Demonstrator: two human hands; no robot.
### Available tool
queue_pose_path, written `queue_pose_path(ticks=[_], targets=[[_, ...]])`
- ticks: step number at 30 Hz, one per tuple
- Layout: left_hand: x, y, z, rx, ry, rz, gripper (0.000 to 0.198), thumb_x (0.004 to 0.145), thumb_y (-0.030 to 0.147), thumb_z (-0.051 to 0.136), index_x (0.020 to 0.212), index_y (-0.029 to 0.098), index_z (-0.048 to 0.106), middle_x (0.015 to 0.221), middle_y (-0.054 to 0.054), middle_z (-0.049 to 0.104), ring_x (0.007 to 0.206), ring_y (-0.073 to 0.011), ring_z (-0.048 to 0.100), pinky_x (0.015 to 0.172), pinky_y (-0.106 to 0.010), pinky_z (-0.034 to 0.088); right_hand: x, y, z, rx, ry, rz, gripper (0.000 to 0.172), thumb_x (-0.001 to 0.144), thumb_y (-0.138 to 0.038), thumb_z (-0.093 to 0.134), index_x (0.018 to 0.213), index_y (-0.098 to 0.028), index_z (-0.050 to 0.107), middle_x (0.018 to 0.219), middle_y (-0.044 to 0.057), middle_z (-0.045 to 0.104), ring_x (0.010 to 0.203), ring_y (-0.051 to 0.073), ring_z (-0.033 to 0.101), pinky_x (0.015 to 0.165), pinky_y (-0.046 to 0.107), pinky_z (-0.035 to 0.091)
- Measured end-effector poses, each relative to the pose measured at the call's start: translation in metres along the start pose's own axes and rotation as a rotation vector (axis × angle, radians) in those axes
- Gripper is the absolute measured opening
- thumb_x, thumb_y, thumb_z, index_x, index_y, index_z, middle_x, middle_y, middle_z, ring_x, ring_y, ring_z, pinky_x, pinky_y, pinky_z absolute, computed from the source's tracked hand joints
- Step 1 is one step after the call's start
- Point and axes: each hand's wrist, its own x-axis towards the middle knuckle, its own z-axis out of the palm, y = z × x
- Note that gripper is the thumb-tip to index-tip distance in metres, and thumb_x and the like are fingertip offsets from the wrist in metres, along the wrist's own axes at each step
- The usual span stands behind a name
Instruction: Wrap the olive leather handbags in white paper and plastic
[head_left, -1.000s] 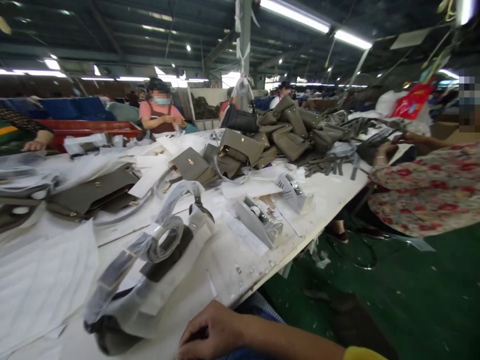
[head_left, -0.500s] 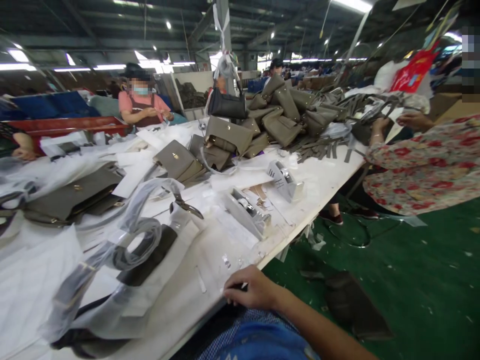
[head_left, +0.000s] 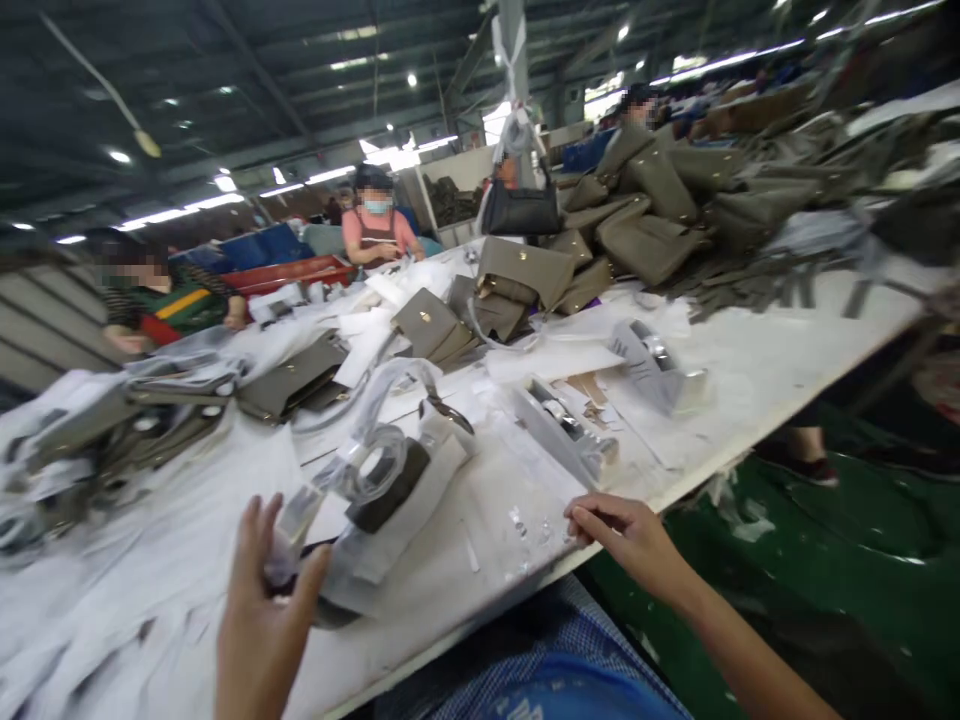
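My left hand [head_left: 274, 590], fingers spread, is at the near end of a dark bag part wrapped in clear plastic and white foam [head_left: 405, 530]; whether it touches the wrap is hard to tell. A coiled, plastic-wrapped strap [head_left: 375, 462] rests on that bundle. My right hand [head_left: 611, 525] hovers at the table's front edge with thumb and fingers pressed together; anything between them is too small to make out. Bits of clear tape [head_left: 517, 522] lie just left of it. Beyond stand two tape dispensers, one nearer [head_left: 566, 430] and one farther right [head_left: 652, 365].
Grey-brown bags [head_left: 652, 220] are piled at the back of the white table [head_left: 480, 610]. More bags [head_left: 142, 415] lie at the left among white sheets. A masked person [head_left: 379, 225] and another person [head_left: 176, 290] are across the table. Green floor [head_left: 720, 620] shows at right.
My left hand has come into view beside the wrapped bundle. The view has turned left, so the table's contents appear farther right. My right hand stays near the table edge, its fingers now reaching over it.
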Motion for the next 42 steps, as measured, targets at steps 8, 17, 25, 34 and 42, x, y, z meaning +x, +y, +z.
queue_pose_path(ticks=[8,17,25,34,42], targets=[[-0.031,-0.020,0.041,-0.188,0.210,-0.140,0.103,0.073,0.052,0.073,0.155,0.021,0.019,0.133,-0.013,0.061,0.124,-0.0290,0.057,0.106,-0.043,0.043,0.097,0.011,0.074,-0.094,0.014,-0.237,0.051,0.089,-0.050,0.058,0.134,-0.024,0.056,0.138,0.011,0.056,0.120,0.025,0.059,0.098,0.039,0.053],[-0.016,-0.059,0.032,-0.144,0.179,-0.241,0.055,0.070,0.067,0.067,0.097,0.019,0.067,0.087,-0.006,0.072,0.088,-0.0281,0.067,0.077,-0.036,0.050,0.164,0.019,0.127,-0.149,-0.083,-0.266,0.075,0.086,-0.056,0.057,0.149,-0.021,0.037,0.151,0.015,0.043,0.137,0.030,0.044,0.105,0.051,0.047],[0.011,-0.117,-0.018,0.011,0.297,-0.407,0.058,0.067,0.071,0.065,0.098,0.022,0.071,0.081,-0.004,0.072,0.087,-0.0324,0.067,0.071,-0.039,0.051,0.128,0.013,0.115,-0.176,-0.215,-0.251,0.046,0.092,-0.041,0.056,0.132,-0.020,0.061,0.126,0.012,0.067,0.110,0.025,0.066,0.093,0.043,0.055],[0.062,-0.146,-0.034,0.022,0.548,-0.479,0.053,0.070,0.064,0.067,0.100,0.022,0.074,0.070,-0.002,0.066,0.075,-0.0299,0.064,0.074,-0.046,0.052,0.120,0.010,0.132,-0.247,-0.372,-0.265,0.034,0.094,-0.038,0.053,0.120,-0.023,0.069,0.115,0.009,0.072,0.095,0.023,0.070,0.084,0.037,0.057],[0.056,-0.142,-0.009,-0.210,0.440,-0.414,0.060,0.067,0.066,0.068,0.099,0.016,0.072,0.086,-0.007,0.073,0.088,-0.0306,0.067,0.078,-0.040,0.053,0.331,-0.037,0.113,-0.709,0.162,-0.523,0.054,0.090,-0.043,0.059,0.130,-0.008,0.061,0.135,0.022,0.059,0.130,0.033,0.053,0.113,0.047,0.038]])
